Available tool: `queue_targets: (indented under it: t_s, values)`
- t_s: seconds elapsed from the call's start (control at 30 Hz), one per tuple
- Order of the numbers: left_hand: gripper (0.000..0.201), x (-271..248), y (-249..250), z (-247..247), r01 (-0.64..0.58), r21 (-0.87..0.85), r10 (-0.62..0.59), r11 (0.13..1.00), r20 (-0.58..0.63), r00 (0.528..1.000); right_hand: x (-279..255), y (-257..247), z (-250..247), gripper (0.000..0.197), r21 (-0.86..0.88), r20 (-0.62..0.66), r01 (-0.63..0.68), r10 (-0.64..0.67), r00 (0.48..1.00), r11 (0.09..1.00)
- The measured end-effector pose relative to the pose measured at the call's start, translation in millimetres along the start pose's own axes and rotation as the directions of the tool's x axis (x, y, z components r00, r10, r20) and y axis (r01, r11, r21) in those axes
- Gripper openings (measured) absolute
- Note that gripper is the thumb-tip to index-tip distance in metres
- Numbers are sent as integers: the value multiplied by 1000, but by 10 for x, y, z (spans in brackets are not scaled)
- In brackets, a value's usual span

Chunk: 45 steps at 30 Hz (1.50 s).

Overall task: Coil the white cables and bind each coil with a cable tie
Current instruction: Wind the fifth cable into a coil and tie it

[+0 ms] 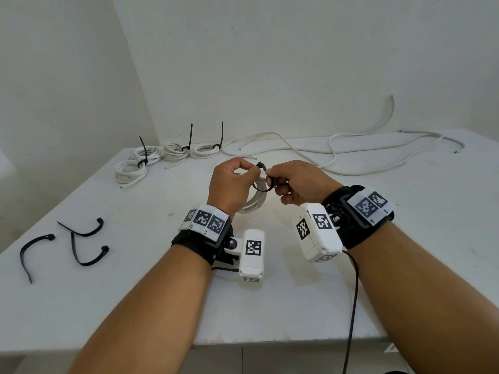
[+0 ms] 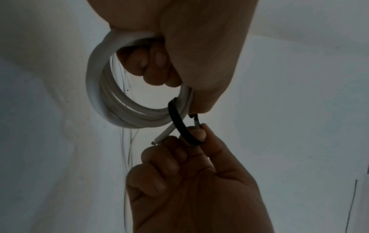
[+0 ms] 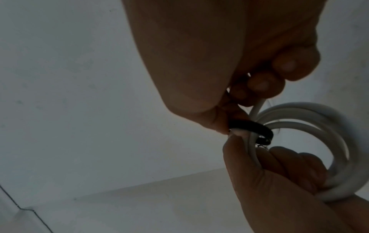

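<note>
- Above the middle of the white table, both hands meet, lifted clear of the surface.
- Left hand has its fingers curled through a white cable coil, gripping the bundled loops; the coil hangs below the palm, off the table.
- Right hand pinches a black cable tie between thumb and forefinger, its other fingers curled in.
- That tie loops loosely around the coil's strands just beside the left thumb; the loop is wide and not drawn tight.
- One cut end of the coil's cable pokes out beside the tie, seen from the left wrist.
- Whether the tie's tail is through its head, I cannot tell; fingers cover that spot.
- Far left of the table: four bound coils in a rough row, each cinched with a black tie, tails sticking up.
- Back right: loose white cables snake across the table, uncoiled, one arching up the wall.
- Near left: three spare cable ties lie curved on the surface, well apart from the hands.
- Wrist cameras with black-and-white markers are strapped on both forearms.
</note>
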State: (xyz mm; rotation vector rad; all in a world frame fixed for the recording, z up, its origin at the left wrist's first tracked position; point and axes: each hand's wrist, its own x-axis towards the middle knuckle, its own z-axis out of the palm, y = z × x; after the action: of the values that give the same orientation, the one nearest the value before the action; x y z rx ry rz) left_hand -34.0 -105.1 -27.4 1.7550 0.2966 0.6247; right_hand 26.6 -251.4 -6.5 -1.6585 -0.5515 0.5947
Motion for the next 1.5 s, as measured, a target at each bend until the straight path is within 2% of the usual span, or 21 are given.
queue_targets:
  t_s: [0.1,0.23,0.47,0.8,0.97,1.1,1.23,1.37,1.5]
  values:
    - [9,9,-2,-3,24,-5,-24,1000,-38,999,3,2,5,32,-1,9,9,-9,1000,1000]
    - [7,-3,10,-5,8,6,-8,1000,-1,1000,13,16,6,30,-26,2,5,-5,1000,1000]
    - [8,-13,7,11,-12,39,13,999,-7,1000,2,12,-21,32,-59,-1,-9,9,1000,998]
    - [13,-21,17,35,-3,31,5,1000,-38,999,27,33,-16,29,17,-61,-40,41,997,999]
    - [7,-27,31,38,-101,116,104,988,-22,994,17,30,-26,30,53,-56,-22,25,998,998]
    - [5,-14,8,38,-136,132,140,982,-21,990,40,69,-35,26,160,-20,-10,13,1000,987]
    - [6,-21,-2,45,-182,125,181,975,20,983,26,84,-47,23,170,-29,0,5,1000,985]
    - [7,-34,-7,47,-217,123,206,968,93,974,-32,33,-15,29,48,-62,37,-34,997,998]
    - [10,-4,-21,9,-140,73,140,987,12,990,-37,36,48,42,-149,-85,105,-118,989,983]
